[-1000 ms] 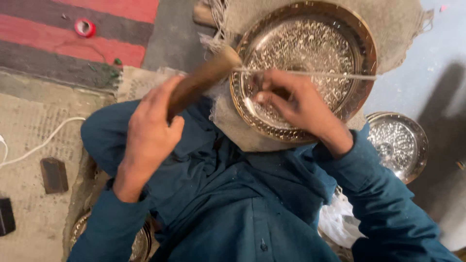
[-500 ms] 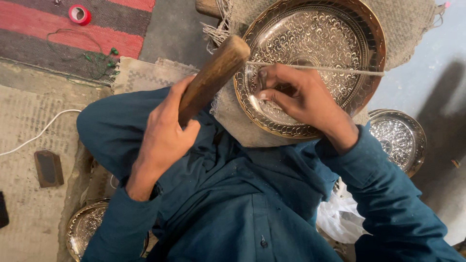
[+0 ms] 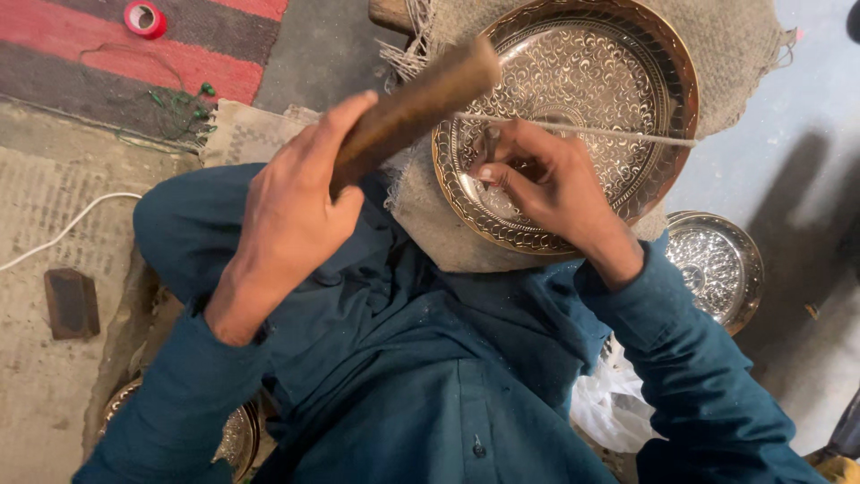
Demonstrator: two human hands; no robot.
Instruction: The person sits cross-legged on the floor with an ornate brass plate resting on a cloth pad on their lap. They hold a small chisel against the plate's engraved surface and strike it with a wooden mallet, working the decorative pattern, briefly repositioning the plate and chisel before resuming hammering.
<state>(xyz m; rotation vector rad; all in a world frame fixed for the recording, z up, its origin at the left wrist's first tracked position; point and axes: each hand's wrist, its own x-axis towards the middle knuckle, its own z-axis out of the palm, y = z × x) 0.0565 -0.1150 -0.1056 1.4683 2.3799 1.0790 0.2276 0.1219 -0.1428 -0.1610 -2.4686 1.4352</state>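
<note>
The engraved brass tray (image 3: 573,90) lay on burlap sacking (image 3: 448,206), with a white cord (image 3: 582,130) stretched across its face. Against its lower-left well the right hand (image 3: 546,184) pinched a small metal punch (image 3: 492,143), fingers closed tight on it, much as half a second before. The left hand (image 3: 291,215) gripped a wooden mallet (image 3: 417,103), fist wrapped round the handle; its head had risen to overlap the tray's left rim. A smaller silver dish (image 3: 717,264) sat right of the tray.
</note>
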